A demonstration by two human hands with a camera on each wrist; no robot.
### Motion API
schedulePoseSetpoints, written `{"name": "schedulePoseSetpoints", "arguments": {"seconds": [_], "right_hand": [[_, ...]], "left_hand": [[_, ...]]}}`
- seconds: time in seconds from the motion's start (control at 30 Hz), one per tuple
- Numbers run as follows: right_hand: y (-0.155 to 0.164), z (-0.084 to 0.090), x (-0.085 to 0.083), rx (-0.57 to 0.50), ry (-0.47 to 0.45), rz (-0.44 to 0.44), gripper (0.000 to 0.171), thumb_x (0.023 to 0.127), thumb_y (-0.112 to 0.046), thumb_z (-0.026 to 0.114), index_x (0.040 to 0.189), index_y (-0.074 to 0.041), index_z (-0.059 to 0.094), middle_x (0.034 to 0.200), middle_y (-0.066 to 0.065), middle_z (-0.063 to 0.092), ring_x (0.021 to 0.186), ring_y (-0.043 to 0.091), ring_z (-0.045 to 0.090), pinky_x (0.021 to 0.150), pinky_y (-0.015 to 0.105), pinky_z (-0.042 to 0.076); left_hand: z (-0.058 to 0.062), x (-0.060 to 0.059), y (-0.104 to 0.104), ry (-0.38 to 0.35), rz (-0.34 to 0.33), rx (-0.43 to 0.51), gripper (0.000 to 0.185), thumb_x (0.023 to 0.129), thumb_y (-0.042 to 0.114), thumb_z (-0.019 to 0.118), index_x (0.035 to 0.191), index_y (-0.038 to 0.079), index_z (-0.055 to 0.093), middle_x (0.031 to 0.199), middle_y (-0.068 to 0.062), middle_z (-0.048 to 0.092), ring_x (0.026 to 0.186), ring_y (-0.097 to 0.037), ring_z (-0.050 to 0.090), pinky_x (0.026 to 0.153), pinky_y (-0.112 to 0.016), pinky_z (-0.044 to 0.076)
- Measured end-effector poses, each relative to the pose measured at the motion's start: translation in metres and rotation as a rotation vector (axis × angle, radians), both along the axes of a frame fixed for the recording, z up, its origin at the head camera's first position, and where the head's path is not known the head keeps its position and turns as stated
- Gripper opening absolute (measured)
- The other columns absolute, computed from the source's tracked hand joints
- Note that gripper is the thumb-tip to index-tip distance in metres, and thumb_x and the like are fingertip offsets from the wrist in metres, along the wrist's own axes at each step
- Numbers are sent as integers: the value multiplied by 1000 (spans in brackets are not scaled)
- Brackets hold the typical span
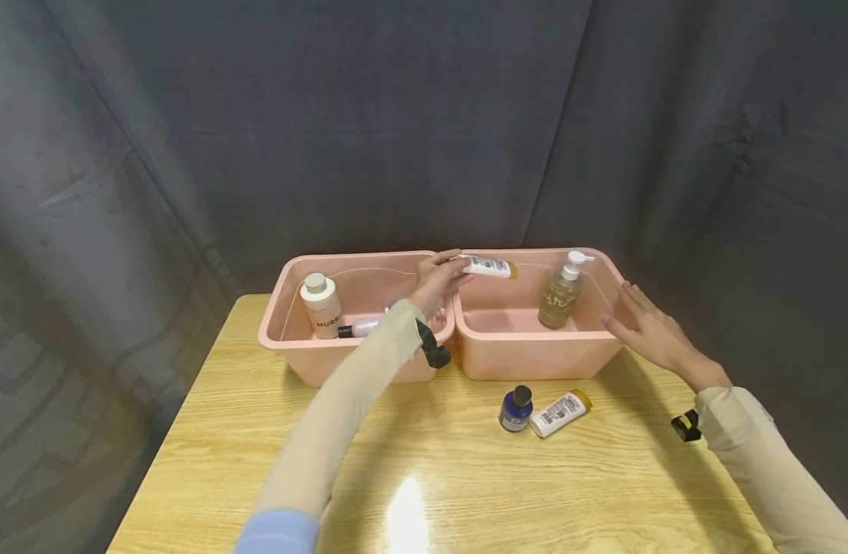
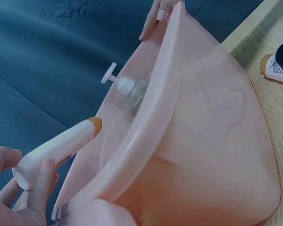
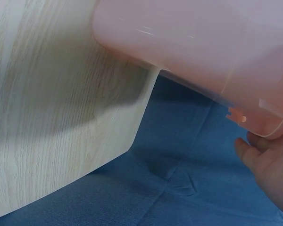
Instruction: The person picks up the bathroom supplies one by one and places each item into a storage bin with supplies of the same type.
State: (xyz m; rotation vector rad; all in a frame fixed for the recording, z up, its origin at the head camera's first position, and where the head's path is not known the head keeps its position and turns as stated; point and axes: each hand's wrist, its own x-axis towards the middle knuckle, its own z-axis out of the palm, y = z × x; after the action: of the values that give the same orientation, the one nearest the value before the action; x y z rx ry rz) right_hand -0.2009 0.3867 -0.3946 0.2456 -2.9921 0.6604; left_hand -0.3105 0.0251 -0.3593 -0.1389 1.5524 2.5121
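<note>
My left hand (image 1: 438,281) pinches a white bottle with a gold cap (image 1: 489,266) by its base end. The bottle lies nearly level above the left end of the right pink bin (image 1: 535,355), its cap pointing right. Inside that bin, toward the right, stands a clear pump bottle (image 1: 559,296) with a white pump head. My right hand (image 1: 654,336) rests at the bin's right rim with its fingers extended. In the right wrist view, fingertips (image 3: 245,153) show right at the rim's outer side.
The left pink bin (image 1: 368,369) holds an upright white bottle (image 1: 322,308) and a lying bottle with a black cap (image 1: 362,327), partly hidden by my left arm. In front of the bins, a dark blue bottle (image 1: 515,412) stands beside a lying white gold-capped bottle (image 1: 559,413).
</note>
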Motion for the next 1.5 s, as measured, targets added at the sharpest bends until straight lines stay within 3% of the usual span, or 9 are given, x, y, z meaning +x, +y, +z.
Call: {"name": "schedulePoseSetpoints", "arguments": {"seconds": [0.23,0.47,0.73,0.83,0.97,1.1,1.5], "right_hand": [[0,-1,0,-1,-5,-3,82,101,-47,49,156,4,14,163,22,0,147,45,3,106,75,14],[1,0,0,2,-10,-7,83,101,-49,49,156,3,14,163,21,1,148,43,4,107,73,15],[2,-2,0,6,3,0,82,101,-47,49,155,4,14,163,22,2,147,46,6,105,75,16],[2,-2,0,8,-2,-5,83,101,-48,50,155,4,14,163,21,2,147,46,6,105,74,16],[3,-2,0,16,-3,-11,83,101,-48,50,155,4,15,163,22,2,147,45,7,106,74,16],[3,-2,0,13,0,-9,82,101,-48,49,155,4,15,163,21,2,147,45,6,105,74,16],[2,-2,2,8,-1,-5,82,101,-47,49,156,3,14,163,21,1,147,45,6,105,75,16]], "left_hand": [[-9,-5,5,-18,20,-34,45,86,-9,69,130,-7,59,118,-26,63,94,-33,71,83,-37,56],[-10,-8,5,-37,32,-27,44,87,-10,68,129,-8,59,120,-30,61,98,-33,69,86,-38,55],[-9,-9,4,-34,40,2,44,85,-11,69,127,-11,59,98,-21,67,71,-19,69,88,-41,54],[-9,-9,4,-44,46,11,43,84,-12,70,127,-12,59,91,-18,67,67,-19,67,88,-42,53],[-9,-10,4,-44,40,-9,44,86,-12,69,128,-12,58,104,-23,67,85,-28,72,88,-40,54],[-10,-12,7,-35,56,-35,43,85,-12,70,127,-11,58,118,-30,63,104,-39,66,86,-38,56],[-9,-6,14,-1,145,-148,34,82,-17,68,116,-14,63,105,-27,69,105,-41,66,85,-40,56]]}}
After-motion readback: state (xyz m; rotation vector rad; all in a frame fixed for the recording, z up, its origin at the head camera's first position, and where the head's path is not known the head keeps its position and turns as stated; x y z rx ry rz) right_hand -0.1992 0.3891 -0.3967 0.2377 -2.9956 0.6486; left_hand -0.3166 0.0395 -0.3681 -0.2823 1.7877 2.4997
